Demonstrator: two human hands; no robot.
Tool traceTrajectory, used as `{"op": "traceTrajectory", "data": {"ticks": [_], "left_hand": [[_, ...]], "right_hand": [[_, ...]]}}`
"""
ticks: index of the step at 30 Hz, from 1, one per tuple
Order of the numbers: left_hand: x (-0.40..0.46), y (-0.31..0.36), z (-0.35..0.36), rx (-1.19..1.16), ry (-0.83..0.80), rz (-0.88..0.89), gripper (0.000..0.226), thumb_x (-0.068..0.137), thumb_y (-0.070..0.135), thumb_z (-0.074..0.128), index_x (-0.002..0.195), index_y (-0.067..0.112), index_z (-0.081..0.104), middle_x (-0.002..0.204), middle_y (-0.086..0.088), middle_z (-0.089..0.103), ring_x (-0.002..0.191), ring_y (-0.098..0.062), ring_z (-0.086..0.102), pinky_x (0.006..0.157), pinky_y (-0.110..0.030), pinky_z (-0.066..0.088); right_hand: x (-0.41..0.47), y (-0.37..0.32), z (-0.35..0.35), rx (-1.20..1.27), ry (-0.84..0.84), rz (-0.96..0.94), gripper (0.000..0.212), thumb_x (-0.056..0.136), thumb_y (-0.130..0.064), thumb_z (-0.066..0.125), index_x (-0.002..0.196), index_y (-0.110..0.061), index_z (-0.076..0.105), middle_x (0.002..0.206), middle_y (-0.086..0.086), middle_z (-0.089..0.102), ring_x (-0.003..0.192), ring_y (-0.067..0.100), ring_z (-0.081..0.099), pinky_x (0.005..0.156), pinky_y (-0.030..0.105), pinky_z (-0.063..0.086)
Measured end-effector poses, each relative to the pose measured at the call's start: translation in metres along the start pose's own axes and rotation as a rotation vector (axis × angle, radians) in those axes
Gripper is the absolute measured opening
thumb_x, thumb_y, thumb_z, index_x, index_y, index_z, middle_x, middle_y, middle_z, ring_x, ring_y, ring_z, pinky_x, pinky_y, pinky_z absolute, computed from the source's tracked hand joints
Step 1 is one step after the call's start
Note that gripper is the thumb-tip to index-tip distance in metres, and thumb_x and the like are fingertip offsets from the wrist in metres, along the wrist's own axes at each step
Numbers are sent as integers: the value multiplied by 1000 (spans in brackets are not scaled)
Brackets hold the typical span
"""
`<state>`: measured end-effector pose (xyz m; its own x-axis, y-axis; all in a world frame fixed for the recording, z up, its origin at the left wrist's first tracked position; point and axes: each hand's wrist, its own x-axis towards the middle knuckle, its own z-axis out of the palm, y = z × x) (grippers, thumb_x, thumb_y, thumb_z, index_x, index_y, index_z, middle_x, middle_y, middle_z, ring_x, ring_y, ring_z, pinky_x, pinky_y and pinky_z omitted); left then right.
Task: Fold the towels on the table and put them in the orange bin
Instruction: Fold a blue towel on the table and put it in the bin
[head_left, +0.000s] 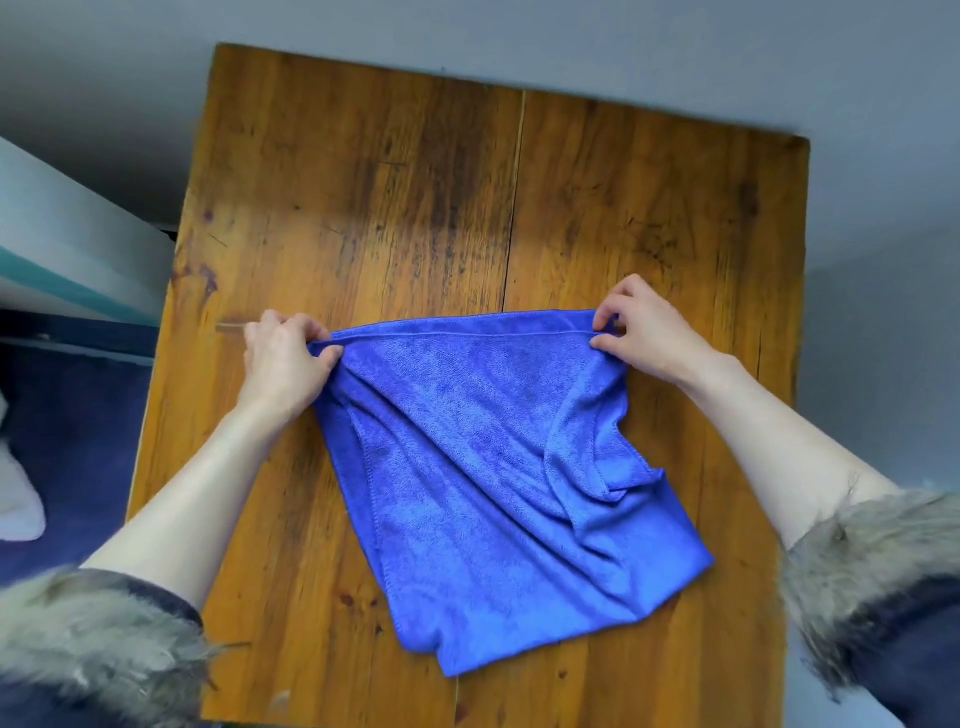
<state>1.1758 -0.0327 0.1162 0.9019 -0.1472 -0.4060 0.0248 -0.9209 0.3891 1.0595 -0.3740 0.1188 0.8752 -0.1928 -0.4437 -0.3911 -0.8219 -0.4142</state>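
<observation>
A grey floor (857, 78) surrounds everything beyond the hands and to the right of them. To the left of the left hand stands a pale piece of furniture with a teal stripe (62, 244), and below it a dark blue surface (78, 426) carrying something white at the frame's edge. Under both hands lies a wooden table (395, 197), orange-brown, stained dark in streaks, with 1 seam running down its middle.

The blue towel (483, 467) lies on the table between the 2 hands and spreads from them toward the person, rumpled, its right side doubled over in a loose fold. Its far edge is stretched in a line from hand to hand.

The left hand (283, 353) pinches the towel's far left corner between thumb and fingers. The right hand (641, 330) pinches the far right corner likewise. Both forearms are bare, each ending near the camera in a fur-trimmed dark sleeve (93, 639).
</observation>
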Motion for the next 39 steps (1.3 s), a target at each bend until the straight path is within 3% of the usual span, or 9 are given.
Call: {"op": "traceTrajectory", "data": {"ticks": [4, 8, 11, 15, 19, 24, 29, 33, 39], "left_hand": [[-2, 2, 0, -61, -15, -7, 8, 84, 15, 64, 89, 14, 58, 103, -13, 47, 99, -31, 49, 86, -31, 34], [-6, 5, 1, -146, -8, -42, 12, 81, 17, 69, 81, 16, 57, 94, -10, 56, 85, -21, 48, 76, -26, 34], [-10, 5, -3, -420, -75, -165, 21, 78, 25, 73, 71, 20, 54, 73, 0, 55, 66, -14, 45, 57, -26, 32], [-14, 1, -12, -599, -165, -191, 24, 82, 23, 70, 69, 22, 51, 70, 2, 55, 54, -3, 43, 49, -17, 28], [-18, 0, -18, -711, -207, -174, 19, 82, 17, 69, 72, 20, 53, 76, -2, 55, 66, -9, 47, 60, -23, 32], [-21, 2, -22, -819, -106, -166, 15, 80, 13, 72, 74, 14, 58, 79, -5, 60, 76, -16, 56, 70, -24, 42], [-31, 4, -31, -804, -51, -110, 13, 80, 17, 73, 75, 14, 61, 80, -4, 63, 83, -20, 58, 81, -39, 47], [-49, 16, -57, -769, -20, -13, 11, 79, 18, 73, 77, 11, 65, 81, -5, 66, 77, -16, 59, 79, -36, 49], [-81, 42, -115, -809, 51, 114, 13, 78, 19, 74, 76, 10, 66, 79, -4, 68, 73, -12, 60, 73, -29, 48]], "right_hand": [[-3, 1, 1, -135, -28, -47, 15, 81, -29, 68, 82, -24, 53, 92, -3, 48, 93, 17, 42, 75, 30, 37], [-10, 4, 4, -107, -36, -81, 17, 81, -30, 68, 83, -23, 52, 96, -6, 45, 91, 13, 40, 74, 28, 38], [-13, 5, 3, -156, -65, -111, 18, 81, -31, 67, 83, -22, 51, 92, -6, 46, 89, 14, 42, 70, 27, 38], [-15, 2, 3, -157, -129, -141, 13, 82, -28, 65, 83, -22, 54, 92, -4, 47, 92, 16, 43, 76, 31, 42], [-18, -4, 7, -10, -139, -95, 11, 81, -25, 68, 81, -21, 58, 99, -1, 46, 96, 14, 40, 84, 30, 38], [-22, -9, 9, 53, -145, -36, 16, 82, -23, 65, 74, -22, 52, 85, -5, 49, 88, 16, 42, 72, 27, 31], [-39, -4, -8, 28, -57, 57, 15, 87, -26, 62, 76, -17, 60, 90, 0, 56, 85, 17, 50, 72, 27, 36], [-65, -13, -40, 85, 79, 115, 14, 89, -25, 61, 77, -19, 62, 90, -1, 56, 84, 16, 53, 68, 25, 39], [-115, -45, -103, 109, 273, 56, 15, 88, -21, 61, 77, -12, 62, 89, 4, 60, 82, 20, 55, 74, 30, 41]]}}
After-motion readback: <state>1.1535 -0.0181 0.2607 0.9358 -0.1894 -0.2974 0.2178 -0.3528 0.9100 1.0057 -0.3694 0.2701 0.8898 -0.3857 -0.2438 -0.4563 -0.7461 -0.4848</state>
